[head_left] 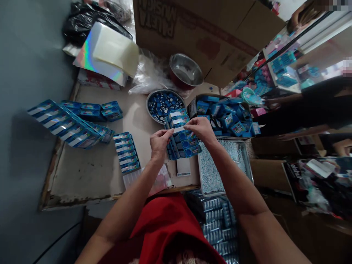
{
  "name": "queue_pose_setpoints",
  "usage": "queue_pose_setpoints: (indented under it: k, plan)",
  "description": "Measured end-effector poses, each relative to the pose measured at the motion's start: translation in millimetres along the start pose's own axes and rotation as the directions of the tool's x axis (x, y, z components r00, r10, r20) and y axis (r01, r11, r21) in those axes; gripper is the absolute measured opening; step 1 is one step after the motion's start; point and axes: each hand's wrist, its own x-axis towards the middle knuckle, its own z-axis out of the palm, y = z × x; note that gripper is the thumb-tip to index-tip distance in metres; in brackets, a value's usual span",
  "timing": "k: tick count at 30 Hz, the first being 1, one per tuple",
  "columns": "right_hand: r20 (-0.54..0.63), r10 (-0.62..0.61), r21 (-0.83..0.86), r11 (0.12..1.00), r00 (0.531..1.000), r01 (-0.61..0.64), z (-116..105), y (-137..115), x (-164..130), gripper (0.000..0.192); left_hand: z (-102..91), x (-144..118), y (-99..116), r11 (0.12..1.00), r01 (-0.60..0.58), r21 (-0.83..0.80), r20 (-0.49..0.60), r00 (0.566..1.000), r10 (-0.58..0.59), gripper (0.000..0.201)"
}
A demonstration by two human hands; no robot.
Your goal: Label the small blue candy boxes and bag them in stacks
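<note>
A small white strip (179,129), which looks like a label, is stretched between my two hands. One end is pinched by my left hand (160,143), the other by my right hand (202,129). Beneath it stands a row of small blue boxes (191,143). Those at the back carry white strips across their tops; those at the front show round blue openings or discs. Behind this row is a round metal bowl (148,106) of dark blue and silvery round pieces. Under the front of the row lies a small white scale (183,168).
To the right are a carton of blue boxes (231,119) and a tray of pale beads (214,172). Blue box stacks (66,126) stand at left, another row (126,152) nearer. An upright metal bowl (187,71) and large cardboard box (209,33) are behind. Co-workers (316,102) are at right.
</note>
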Motion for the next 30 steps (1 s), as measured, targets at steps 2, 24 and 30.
queue_pose_setpoints:
  k: [2, 24, 30]
  plan:
    - [0.002, 0.012, 0.005, 1.000, 1.000, -0.012, 1, 2, 2, 0.026, 0.4, -1, -1, 1.000, 0.028, -0.002, -0.001, 1.000, -0.028, 0.033]
    - [0.004, 0.089, 0.387, 0.918, 0.996, -0.084, -15, -47, -42, 0.064, -2.2, -59, 31, 1.000, -0.011, 0.000, 0.323, 0.946, 0.010, 0.058]
    - [0.188, 0.166, 0.481, 0.844, 0.968, -0.238, -19, -37, -52, 0.066, -10.4, -57, 28, 0.970, -0.205, 0.129, 0.196, 0.964, 0.178, 0.031]
